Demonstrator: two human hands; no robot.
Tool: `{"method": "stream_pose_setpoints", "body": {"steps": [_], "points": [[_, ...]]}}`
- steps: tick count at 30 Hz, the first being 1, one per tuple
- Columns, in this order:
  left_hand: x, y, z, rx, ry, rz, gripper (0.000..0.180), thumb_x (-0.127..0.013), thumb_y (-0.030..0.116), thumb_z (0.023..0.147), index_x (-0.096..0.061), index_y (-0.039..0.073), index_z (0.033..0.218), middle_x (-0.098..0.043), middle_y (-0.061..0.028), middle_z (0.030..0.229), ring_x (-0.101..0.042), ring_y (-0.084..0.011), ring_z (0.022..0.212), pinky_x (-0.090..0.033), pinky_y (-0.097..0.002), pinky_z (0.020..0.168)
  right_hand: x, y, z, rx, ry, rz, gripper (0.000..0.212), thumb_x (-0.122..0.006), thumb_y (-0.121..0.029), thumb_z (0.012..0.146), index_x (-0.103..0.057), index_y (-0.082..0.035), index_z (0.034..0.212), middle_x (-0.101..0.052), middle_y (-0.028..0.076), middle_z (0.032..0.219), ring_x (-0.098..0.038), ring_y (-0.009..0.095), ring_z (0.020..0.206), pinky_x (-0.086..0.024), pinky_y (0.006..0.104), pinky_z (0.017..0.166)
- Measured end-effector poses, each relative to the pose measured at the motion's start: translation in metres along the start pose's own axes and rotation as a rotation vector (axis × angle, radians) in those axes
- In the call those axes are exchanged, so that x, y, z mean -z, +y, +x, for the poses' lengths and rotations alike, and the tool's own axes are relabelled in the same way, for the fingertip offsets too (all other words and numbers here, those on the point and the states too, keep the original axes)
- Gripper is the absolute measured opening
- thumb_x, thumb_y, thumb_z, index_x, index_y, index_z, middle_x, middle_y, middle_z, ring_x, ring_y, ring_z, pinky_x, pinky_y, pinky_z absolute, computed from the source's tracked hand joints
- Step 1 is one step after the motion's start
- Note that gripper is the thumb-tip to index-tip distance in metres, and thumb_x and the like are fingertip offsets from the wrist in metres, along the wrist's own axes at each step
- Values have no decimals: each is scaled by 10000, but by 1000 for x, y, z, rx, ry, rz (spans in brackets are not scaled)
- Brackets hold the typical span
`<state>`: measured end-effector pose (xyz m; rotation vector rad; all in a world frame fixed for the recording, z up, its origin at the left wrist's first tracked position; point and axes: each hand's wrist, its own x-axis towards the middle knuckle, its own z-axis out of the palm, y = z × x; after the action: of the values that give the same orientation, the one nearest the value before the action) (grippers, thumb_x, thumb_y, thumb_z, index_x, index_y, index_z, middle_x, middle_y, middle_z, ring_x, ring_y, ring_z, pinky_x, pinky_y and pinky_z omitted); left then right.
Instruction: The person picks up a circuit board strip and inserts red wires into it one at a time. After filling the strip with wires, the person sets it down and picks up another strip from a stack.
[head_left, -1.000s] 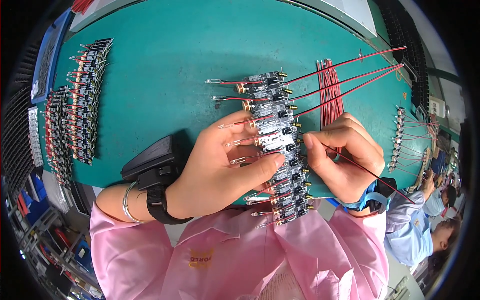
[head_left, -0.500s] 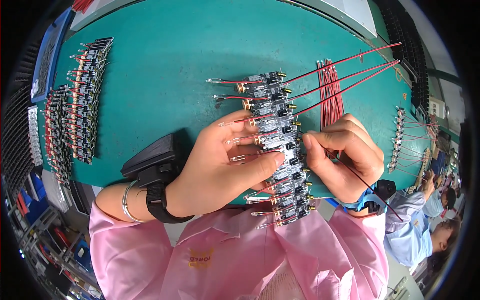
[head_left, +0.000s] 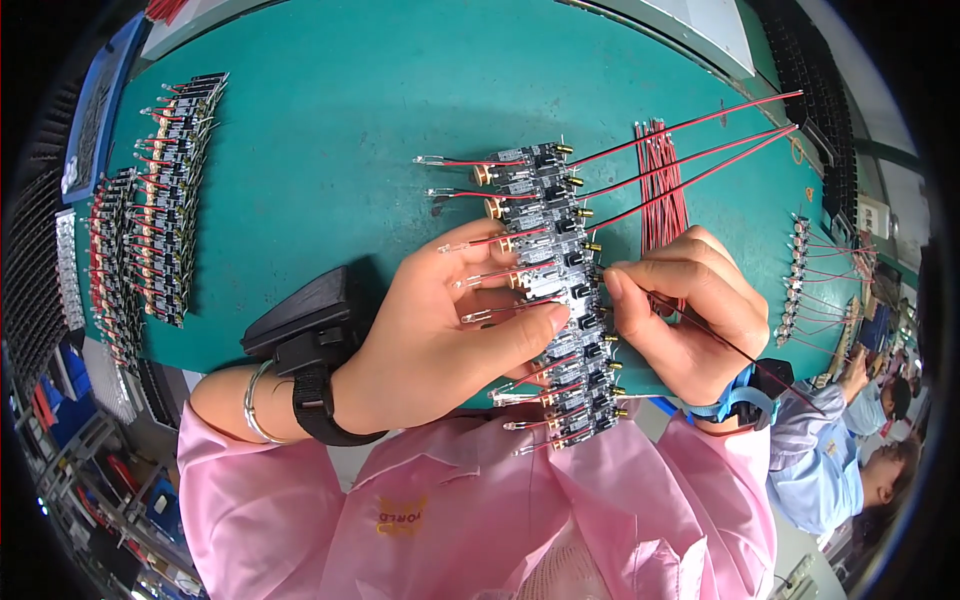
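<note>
A long strip of joined black circuit boards (head_left: 572,265) slants across the middle, above my lap. My left hand (head_left: 455,325) grips it from the left side, thumb on top and fingers underneath. Small clear-tipped parts on short red and black leads stick out along the strip's left edge. From its upper right edge, long red wires (head_left: 690,150) reach out to the right. My right hand (head_left: 690,305) is closed in a pinch on a thin dark wire (head_left: 735,347), close to the strip's right edge. The wire's pinched end is hidden by the fingertips.
A bundle of red wires (head_left: 658,190) lies on the green table (head_left: 330,120) behind my right hand. More board strips (head_left: 172,200) lie at the left, and another wired strip (head_left: 797,280) is at the right. A co-worker in a light blue shirt (head_left: 825,480) sits at the far right.
The loose end of the dark wire has swung up and to the right. Both hands and the board strip have stayed almost in place.
</note>
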<state>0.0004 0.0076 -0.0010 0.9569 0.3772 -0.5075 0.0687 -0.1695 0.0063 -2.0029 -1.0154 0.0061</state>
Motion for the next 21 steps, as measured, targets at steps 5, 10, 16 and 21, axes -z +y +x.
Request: {"method": "stream_pose_setpoints", "body": {"steps": [5, 10, 16, 21], "points": [[0, -1, -1, -38, -4, 27, 307, -579, 9, 752, -468, 25, 1038, -547, -35, 937, -541, -91, 817, -507, -217, 582, 0, -1, -1, -42, -1, 5, 124, -655, 56, 613, -594, 33, 719, -544, 66, 611, -457, 134, 522, -340, 231, 476], [-2, -2, -2, -61, 3, 15, 331, -573, -7, 748, -461, 25, 1058, -535, -35, 957, -531, -92, 842, -504, -215, 594, 0, -4, -1, -129, -6, 3, 106, -656, 49, 619, -587, 25, 696, -531, 55, 593, -450, 122, 516, -331, 226, 469], [-3, -3, -2, -69, 2, 27, 348, -569, -15, 746, -453, 21, 1071, -532, -30, 952, -527, -90, 845, -505, -219, 607, -2, -6, 0, -178, 0, -7, 118, -685, 22, 596, -585, -23, 640, -536, 39, 574, -448, 132, 476, -342, 230, 438], [-1, 0, -1, -16, -21, 20, 342, -572, -14, 745, -453, 21, 1064, -534, -33, 950, -533, -98, 843, -514, -232, 607, 1, -2, 0, -269, -40, 39, 101, -689, 0, 619, -604, -15, 672, -539, 25, 581, -438, 91, 483, -331, 208, 438]]}}
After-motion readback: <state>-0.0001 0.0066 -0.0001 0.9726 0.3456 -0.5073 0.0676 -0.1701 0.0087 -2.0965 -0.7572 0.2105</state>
